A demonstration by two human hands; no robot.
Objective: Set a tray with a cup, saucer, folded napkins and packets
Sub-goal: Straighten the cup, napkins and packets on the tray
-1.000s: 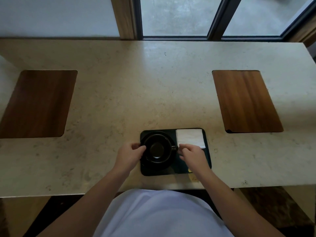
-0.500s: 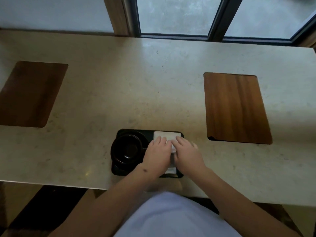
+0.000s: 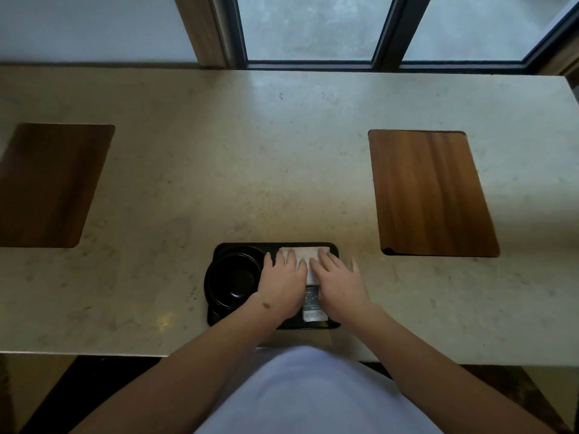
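Low in the frame's centre, a black tray (image 3: pixel 332 249) on the desk (image 3: pixel 250 170) holds a cup (image 3: pixel 233 278) at left and a napkin (image 3: pixel 305 255) at right, under both flat, open-fingered hands, left (image 3: pixel 283 285) and right (image 3: pixel 340 285), gripping nothing.

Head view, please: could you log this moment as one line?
left hand: flat on napkin | right hand: flat on napkin | cup: left on tray | packet: between hands

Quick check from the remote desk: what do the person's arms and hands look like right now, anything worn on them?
Both forearms are bare, with no sleeves reaching them. The left hand and right hand wear no gloves, and no rings, watch or bracelets show. A small dark mark sits on the left wrist. The only clothing in view is a light, whitish top.
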